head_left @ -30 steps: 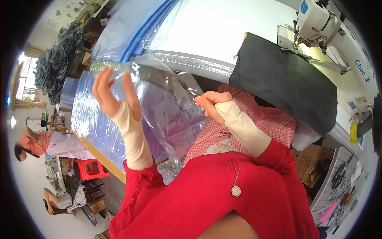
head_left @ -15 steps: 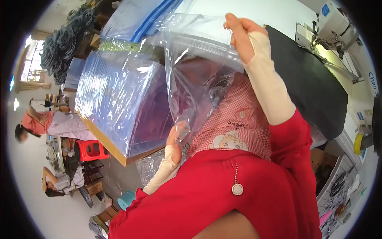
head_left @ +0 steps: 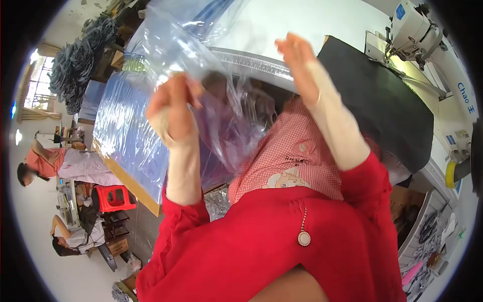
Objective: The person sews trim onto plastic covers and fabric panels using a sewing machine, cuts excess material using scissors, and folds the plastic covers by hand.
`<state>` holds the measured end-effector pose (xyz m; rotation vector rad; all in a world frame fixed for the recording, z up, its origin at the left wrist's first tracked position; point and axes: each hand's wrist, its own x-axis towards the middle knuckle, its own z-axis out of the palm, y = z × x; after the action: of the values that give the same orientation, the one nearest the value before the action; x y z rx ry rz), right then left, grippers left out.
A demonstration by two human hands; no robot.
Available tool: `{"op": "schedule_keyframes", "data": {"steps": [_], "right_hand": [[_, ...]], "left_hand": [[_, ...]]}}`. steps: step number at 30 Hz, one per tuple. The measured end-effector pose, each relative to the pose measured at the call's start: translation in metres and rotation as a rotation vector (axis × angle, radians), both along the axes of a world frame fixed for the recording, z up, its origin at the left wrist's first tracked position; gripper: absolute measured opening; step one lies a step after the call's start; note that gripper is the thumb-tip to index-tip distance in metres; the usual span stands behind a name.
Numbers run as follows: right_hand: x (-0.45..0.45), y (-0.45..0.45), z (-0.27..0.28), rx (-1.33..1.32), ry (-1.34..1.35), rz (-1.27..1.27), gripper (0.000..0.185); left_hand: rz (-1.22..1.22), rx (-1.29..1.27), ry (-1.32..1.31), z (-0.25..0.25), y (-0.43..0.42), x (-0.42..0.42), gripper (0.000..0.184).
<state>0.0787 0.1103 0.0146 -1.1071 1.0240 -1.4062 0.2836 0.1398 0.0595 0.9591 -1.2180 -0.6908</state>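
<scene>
My left hand (head_left: 176, 103), blurred by motion, is closed on a clear plastic sheet (head_left: 221, 83). The sheet hangs in folds over the stack and down toward my checked apron (head_left: 274, 146). My right hand (head_left: 301, 68) is raised at the edge of the white table with its fingers stretched out and nothing seen in them. Beneath the loose sheet lies a big stack of bluish clear plastic (head_left: 133, 121) on cardboard. More blue-edged plastic (head_left: 211, 17) lies behind it on the table.
A ruler strip (head_left: 266, 63) runs along the table's front edge. To the right are a black mat (head_left: 375, 95) and a sewing machine (head_left: 415, 35). On the left are a red stool (head_left: 115, 198), grey cloth bundles (head_left: 80, 60) and two people (head_left: 55, 161) at a distance.
My left hand has risen from low by the apron to above the stack, swinging the plastic sheet up and left. My right hand has let go of it and lowered slightly.
</scene>
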Motion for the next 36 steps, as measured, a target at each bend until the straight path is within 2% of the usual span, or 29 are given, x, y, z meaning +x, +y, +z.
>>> {"op": "schedule_keyframes", "data": {"steps": [2,3,4,6,7,8,10,11,13,19,20,22,24,25,26,27,28,31,32,34,35,36], "right_hand": [[0.008,0.031,-0.018,0.010,-0.055,0.132,0.074],[0.007,0.046,-0.025,0.004,0.142,0.170,0.076],[0.007,0.050,-0.040,-0.055,0.229,0.204,0.086],[0.006,0.055,-0.066,0.035,0.271,0.201,0.086],[0.004,0.056,-0.074,0.121,0.317,0.195,0.086],[0.002,0.055,-0.074,0.197,0.206,0.235,0.093],[0.001,0.051,-0.081,0.156,0.210,0.301,0.094],[0.000,0.049,-0.084,0.115,0.216,0.374,0.096],[0.011,0.043,-0.078,0.134,0.214,0.382,0.100],[0.029,0.020,-0.064,-0.117,0.176,0.338,0.099],[0.026,0.025,-0.038,-0.065,0.219,0.433,0.095],[0.035,0.024,-0.034,-0.122,0.240,0.642,0.091],[0.062,0.025,-0.041,-0.213,0.402,0.668,0.088],[0.073,0.031,-0.043,-0.259,0.508,0.659,0.081],[0.085,0.038,-0.055,-0.366,0.530,0.623,0.057],[0.098,0.045,-0.081,-0.355,0.499,0.667,0.033],[0.108,0.051,-0.103,-0.415,0.468,0.730,0.023],[0.094,0.094,-0.199,-0.319,0.375,0.911,0.044],[0.077,0.096,-0.174,-0.306,0.639,0.930,0.054],[0.067,0.083,-0.112,0.147,0.125,0.917,0.078],[0.069,0.061,-0.098,0.204,0.068,0.965,0.093],[0.063,0.055,-0.085,0.140,-0.198,0.851,0.104]], "left_hand": [[0.034,-0.050,0.290,0.026,-0.037,0.000,0.021],[0.029,-0.051,0.294,0.042,-0.051,0.004,0.021],[0.027,-0.052,0.297,0.057,-0.063,0.007,0.022],[-0.084,-0.155,0.536,0.079,-0.084,0.003,0.020],[-0.213,-0.207,0.519,0.082,-0.093,0.011,0.019],[-0.214,-0.206,0.518,0.086,-0.113,0.030,0.019],[-0.447,-0.119,0.606,0.095,-0.163,0.069,0.021],[-0.450,-0.120,0.607,0.097,-0.174,0.075,0.021],[-0.692,-0.253,0.531,0.101,-0.188,0.086,0.015],[-0.705,-0.266,0.542,0.118,-0.187,0.088,0.016],[-0.697,-0.260,0.539,0.117,-0.182,0.088,0.017],[-0.682,-0.251,0.549,0.115,-0.180,0.090,0.017],[-0.677,-0.245,0.556,0.113,-0.178,0.092,0.018],[-0.679,-0.245,0.559,0.113,-0.178,0.093,0.018],[-0.685,-0.241,0.563,0.113,-0.179,0.093,0.018],[-0.691,-0.244,0.567,0.114,-0.182,0.095,0.019],[-0.696,-0.244,0.570,0.116,-0.185,0.096,0.019],[-0.711,-0.244,0.576,0.118,-0.191,0.097,0.020],[-0.707,-0.244,0.580,0.119,-0.190,0.096,0.021],[-0.703,-0.239,0.582,0.119,-0.193,0.096,0.021],[-0.703,-0.233,0.585,0.118,-0.191,0.095,0.022],[-0.708,-0.229,0.589,0.118,-0.194,0.092,0.022]]}}
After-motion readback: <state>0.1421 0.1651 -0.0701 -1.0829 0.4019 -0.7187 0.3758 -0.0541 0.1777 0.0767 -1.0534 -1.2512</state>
